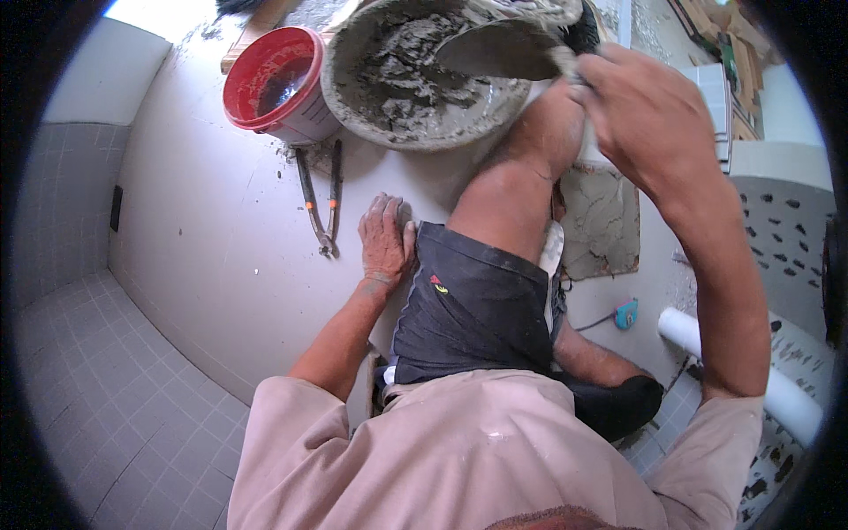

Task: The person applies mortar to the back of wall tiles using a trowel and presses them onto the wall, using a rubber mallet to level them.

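My right hand (649, 115) is closed round the handle of a trowel (499, 51), and its mortar-smeared blade reaches over a round basin (349, 119). Wet grey mortar (411, 88) lies in that basin, heaped and uneven. Palm down on the pale surface beside my thigh, my left hand (385, 237) rests with its fingers stretched out and holds nothing. A little to its left lie end-cutting pincers (322, 208) with black and orange handles, their jaws toward me. A red bucket (305, 110) with some liquid inside stands at the basin's left.
A mortar-covered square slab (601, 221) lies right of my leg. Nearer me are a blue tape measure (626, 314) and a white cylinder (680, 329). Grey tiles (124, 397) run along the left. Wood pieces (746, 71) and a mortar-spotted panel (786, 234) are at right.
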{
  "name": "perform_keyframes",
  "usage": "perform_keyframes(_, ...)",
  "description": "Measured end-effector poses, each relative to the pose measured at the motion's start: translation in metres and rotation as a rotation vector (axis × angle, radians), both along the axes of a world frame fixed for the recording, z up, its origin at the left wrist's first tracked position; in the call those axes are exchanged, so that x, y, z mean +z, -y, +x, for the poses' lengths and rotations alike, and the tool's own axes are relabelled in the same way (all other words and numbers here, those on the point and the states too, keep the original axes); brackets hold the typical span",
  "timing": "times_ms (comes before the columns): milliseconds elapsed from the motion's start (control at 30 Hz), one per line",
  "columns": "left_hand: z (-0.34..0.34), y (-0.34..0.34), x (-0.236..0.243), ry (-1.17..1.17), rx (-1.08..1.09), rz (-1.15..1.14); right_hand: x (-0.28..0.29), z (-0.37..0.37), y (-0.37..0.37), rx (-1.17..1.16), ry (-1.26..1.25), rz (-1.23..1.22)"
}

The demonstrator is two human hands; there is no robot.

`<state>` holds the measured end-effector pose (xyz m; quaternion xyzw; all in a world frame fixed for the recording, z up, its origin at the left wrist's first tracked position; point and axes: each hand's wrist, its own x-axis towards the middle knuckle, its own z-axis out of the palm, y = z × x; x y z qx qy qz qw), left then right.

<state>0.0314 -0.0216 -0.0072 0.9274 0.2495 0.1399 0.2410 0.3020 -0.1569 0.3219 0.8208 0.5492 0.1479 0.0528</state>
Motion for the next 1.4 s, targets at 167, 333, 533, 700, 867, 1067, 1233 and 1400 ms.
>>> perform_keyframes(167,0.055,-0.007,-0.002,0.218,0.070,-0.104,-0.036,0.018,-0.081,0.066,0.007,-0.295)
perform_keyframes(333,0.067,-0.010,-0.009,0.222,0.075,-0.046,-0.054,0.009,-0.115,0.126,-0.100,-0.506)
perform_keyframes(533,0.069,-0.011,-0.008,0.156,0.059,-0.083,-0.063,0.008,-0.131,0.262,-0.174,-0.620)
perform_keyframes(700,0.070,-0.015,-0.008,0.147,0.051,-0.079,-0.052,0.027,-0.138,0.161,-0.235,-0.546)
perform_keyframes(867,0.070,-0.016,-0.001,0.190,0.045,-0.037,-0.047,0.025,-0.145,0.149,-0.096,-0.465)
perform_keyframes(1067,0.071,-0.014,-0.008,0.141,0.053,-0.021,-0.077,0.024,-0.138,0.378,-0.080,-0.533)
perform_keyframes(1233,0.071,-0.012,-0.007,0.134,0.049,-0.011,-0.069,0.016,-0.132,0.409,-0.143,-0.662)
perform_keyframes(1400,0.067,-0.012,-0.008,0.088,0.069,-0.017,-0.010,0.025,-0.152,0.110,-0.279,-0.636)
